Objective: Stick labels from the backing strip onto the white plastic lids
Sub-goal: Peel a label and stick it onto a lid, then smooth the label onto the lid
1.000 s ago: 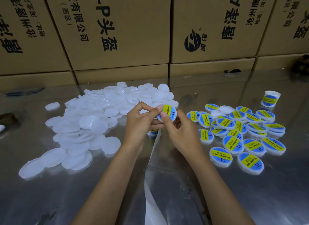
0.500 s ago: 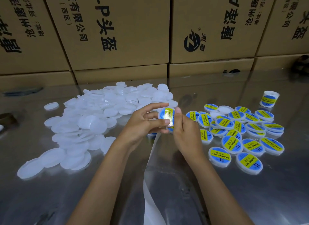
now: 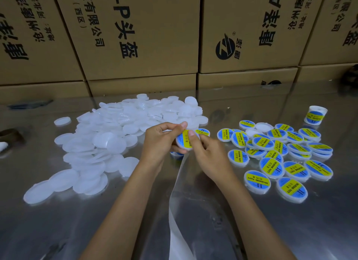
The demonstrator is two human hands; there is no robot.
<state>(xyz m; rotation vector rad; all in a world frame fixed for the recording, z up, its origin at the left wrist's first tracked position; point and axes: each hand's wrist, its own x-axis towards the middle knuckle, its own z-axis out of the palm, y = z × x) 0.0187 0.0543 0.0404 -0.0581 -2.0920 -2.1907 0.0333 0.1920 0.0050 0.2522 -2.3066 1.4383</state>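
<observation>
My left hand (image 3: 160,141) grips a white plastic lid (image 3: 184,142) by its rim above the table's middle. A blue and yellow label covers the lid's face. My right hand (image 3: 210,157) presses a fingertip on that label. The clear backing strip (image 3: 176,211) hangs from under my hands toward the near edge. A pile of bare white lids (image 3: 108,139) lies to the left. Labelled lids (image 3: 280,155) are heaped to the right.
Stacked cardboard boxes (image 3: 139,37) wall off the back of the shiny metal table (image 3: 58,230). A roll of labels (image 3: 315,115) stands at the far right. One lone lid (image 3: 62,121) sits apart at the far left, near a dark object (image 3: 9,135).
The lid has turned in my hands so its label faces up and left. My right hand moved from beside the lid to pressing a fingertip on the label.
</observation>
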